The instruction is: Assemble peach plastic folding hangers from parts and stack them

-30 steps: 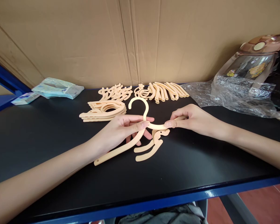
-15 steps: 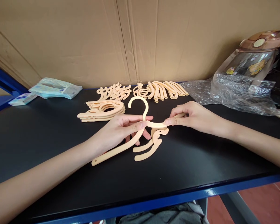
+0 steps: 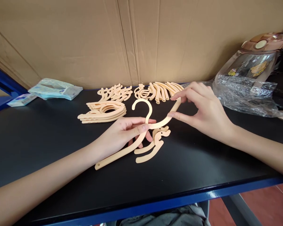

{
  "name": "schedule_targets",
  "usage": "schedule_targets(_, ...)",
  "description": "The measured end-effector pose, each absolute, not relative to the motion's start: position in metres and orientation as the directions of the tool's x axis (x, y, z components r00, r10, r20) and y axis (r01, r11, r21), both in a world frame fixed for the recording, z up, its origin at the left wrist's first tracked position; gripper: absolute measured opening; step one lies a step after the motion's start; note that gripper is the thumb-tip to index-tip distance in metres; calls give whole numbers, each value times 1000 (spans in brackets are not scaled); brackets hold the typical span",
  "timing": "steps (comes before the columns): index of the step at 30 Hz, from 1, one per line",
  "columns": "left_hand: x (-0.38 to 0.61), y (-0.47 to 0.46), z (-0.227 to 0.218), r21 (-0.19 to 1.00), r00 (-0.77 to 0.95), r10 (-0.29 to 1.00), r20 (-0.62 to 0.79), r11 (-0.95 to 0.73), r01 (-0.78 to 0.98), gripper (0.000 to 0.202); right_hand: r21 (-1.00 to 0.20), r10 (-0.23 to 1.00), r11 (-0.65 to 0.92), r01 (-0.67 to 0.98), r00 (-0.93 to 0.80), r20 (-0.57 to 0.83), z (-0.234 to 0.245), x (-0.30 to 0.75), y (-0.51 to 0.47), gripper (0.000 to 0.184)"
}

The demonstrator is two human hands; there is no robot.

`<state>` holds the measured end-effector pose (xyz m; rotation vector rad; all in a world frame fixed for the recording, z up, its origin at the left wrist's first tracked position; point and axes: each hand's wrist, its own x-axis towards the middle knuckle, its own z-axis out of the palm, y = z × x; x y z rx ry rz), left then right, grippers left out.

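My left hand (image 3: 119, 133) pinches a cream folding clothes hanger (image 3: 159, 124) at its middle joint, thumb on top and fingers behind. The hook curves upward, while one arm slopes down toward the lower left. My right hand (image 3: 204, 108) grips the other arm, which now slants up to the right; its thumb presses the side and its fingertips are at the far end. Just beneath the hanger, two small curved cream pieces (image 3: 152, 153) lie on the black tabletop (image 3: 198, 169), partly overlapping.
Behind my left hand sits a stack of folded hangers (image 3: 103, 116). Loose curved cream parts (image 3: 114, 92) and a row of cream arms (image 3: 163, 91) lie farther back. Tissue packs (image 3: 56, 89) are at left; crumpled clear plastic (image 3: 245, 97) and a drink bottle (image 3: 259, 59) at right. Cardboard (image 3: 85, 40) stands behind.
My right hand has moved up and shifted its hold, and the hanger's right arm has swung upward. My left hand keeps hold of the joint, moving slightly down and right.
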<state>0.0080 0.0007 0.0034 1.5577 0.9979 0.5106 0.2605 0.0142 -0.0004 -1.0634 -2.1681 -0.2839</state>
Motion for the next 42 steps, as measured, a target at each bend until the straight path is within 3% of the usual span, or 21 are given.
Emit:
schedule_targets(4,9,1,3,951,532,828,-176,3,310,29,-119,571,722,682,-490,659,-1,256,5,9)
schedule_targets(9,8,1,1,954,528,830,-179,17,298,30,-216,613,739,638,-505,607,-4,252,0,16)
schedule_targets(14,7,0,1,958,504,845,-179,33,284,33,-204,562,779,593,-515,647,-1,255,2,10)
schedule_targets(18,9,0,2,955,491,849,-196,51,293,34,-111,448,851,514,-597,666,1,255,-1,8)
schedule_targets(26,9,1,3,953,457,863,-217,87,289,35,157,260,905,394,-807,530,1,249,-17,16)
schedule_targets(29,8,2,3,953,472,856,-212,74,293,35,150,300,891,428,-805,512,1,250,-15,19)
schedule_targets(37,8,3,4,948,561,801,-207,22,319,30,-66,467,852,520,-697,543,-3,252,-5,40)
schedule_targets(42,9,3,6,938,569,789,-234,31,344,29,-65,472,862,504,-747,468,-3,253,-2,50)
